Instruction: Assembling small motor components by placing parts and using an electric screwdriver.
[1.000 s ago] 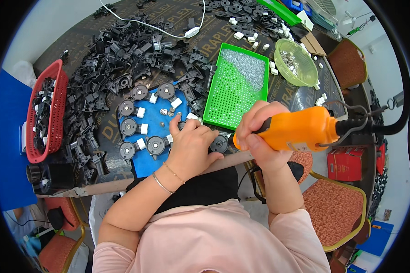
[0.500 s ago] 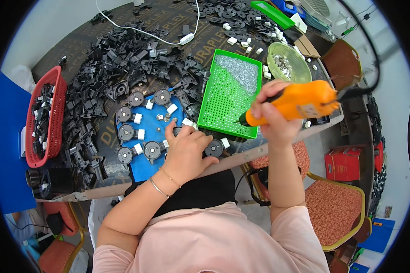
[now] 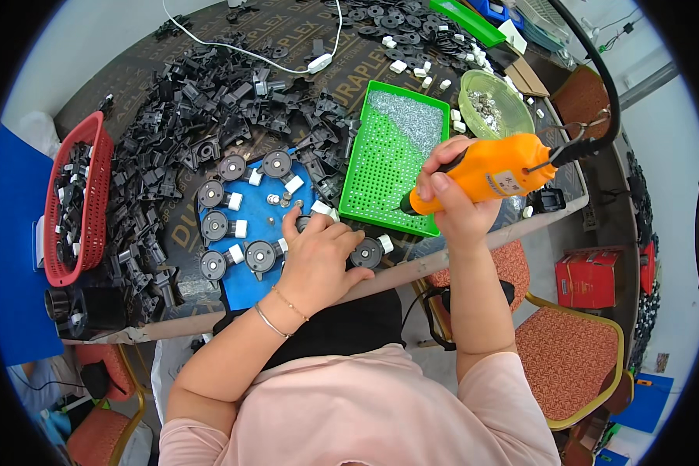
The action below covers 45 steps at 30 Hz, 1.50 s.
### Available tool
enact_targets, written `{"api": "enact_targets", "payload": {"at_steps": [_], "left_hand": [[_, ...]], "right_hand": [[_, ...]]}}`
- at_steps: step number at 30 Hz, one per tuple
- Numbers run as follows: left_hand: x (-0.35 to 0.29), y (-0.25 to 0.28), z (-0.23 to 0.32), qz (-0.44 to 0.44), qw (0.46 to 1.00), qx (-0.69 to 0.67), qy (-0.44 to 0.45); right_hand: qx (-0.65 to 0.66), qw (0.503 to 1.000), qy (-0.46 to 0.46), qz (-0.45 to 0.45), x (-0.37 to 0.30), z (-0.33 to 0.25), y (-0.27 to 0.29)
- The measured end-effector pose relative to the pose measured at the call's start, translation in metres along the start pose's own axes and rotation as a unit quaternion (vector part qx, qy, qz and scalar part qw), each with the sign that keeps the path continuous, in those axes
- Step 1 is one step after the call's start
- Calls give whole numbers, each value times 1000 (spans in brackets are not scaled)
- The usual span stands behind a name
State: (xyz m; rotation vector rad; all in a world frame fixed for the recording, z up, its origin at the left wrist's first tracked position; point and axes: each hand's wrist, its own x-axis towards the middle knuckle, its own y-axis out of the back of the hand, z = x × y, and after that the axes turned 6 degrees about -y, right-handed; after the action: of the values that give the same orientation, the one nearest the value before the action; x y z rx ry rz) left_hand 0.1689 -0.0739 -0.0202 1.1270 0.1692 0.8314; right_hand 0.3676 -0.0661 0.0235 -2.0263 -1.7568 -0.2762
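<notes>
My right hand (image 3: 460, 190) grips an orange electric screwdriver (image 3: 505, 175), its cord rising from the rear end. The screwdriver's dark tip points left over the near part of a green perforated tray (image 3: 380, 167), whose far end holds a heap of small silvery screws (image 3: 415, 118). On a blue mat (image 3: 245, 289), my left hand (image 3: 318, 252) curls its fingers over a black round part (image 3: 304, 223), which they mostly hide. By the left thumb lies another black round part with a white tab (image 3: 365, 253). Several similar parts (image 3: 261, 255) ring the mat, around small metal pieces (image 3: 274, 199).
Loose black plastic pieces (image 3: 202, 109) pile up left and beyond the mat. A red basket (image 3: 81, 210) of parts stands at far left. Right of the tray are a yellow-green bowl (image 3: 512, 116) and white pieces (image 3: 397, 67). A white cable (image 3: 248, 51) crosses the far side.
My right hand and the screwdriver have shifted slightly left and toward me, and the cord has swung left. My left hand stays in place.
</notes>
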Motion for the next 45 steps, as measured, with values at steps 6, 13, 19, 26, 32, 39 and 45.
{"api": "enact_targets", "payload": {"at_steps": [6, 13, 19, 26, 32, 39, 45], "left_hand": [[0, -1, -1, 8, 1000, -4, -4], [-1, -1, -1, 11, 1000, -1, -6], [-1, -1, -1, 9, 1000, -1, -4], [-1, -1, 0, 5, 1000, 0, -3], [-1, -1, -1, 17, 1000, -1, -5], [-2, -1, -3, 3, 1000, 0, -3], [-2, -2, -2, 6, 1000, 2, -6]], "right_hand": [[20, 1000, -15, -5, -1, 1, -1], [13, 1000, -15, 10, -3, -2, -4], [7, 1000, -7, 16, -1, 0, -3], [13, 999, -25, 18, -2, 0, -5], [41, 999, 3, 13, 0, -15, -5], [95, 991, 2, -99, -17, -38, -23], [45, 991, -28, -122, -25, -32, -35]]}}
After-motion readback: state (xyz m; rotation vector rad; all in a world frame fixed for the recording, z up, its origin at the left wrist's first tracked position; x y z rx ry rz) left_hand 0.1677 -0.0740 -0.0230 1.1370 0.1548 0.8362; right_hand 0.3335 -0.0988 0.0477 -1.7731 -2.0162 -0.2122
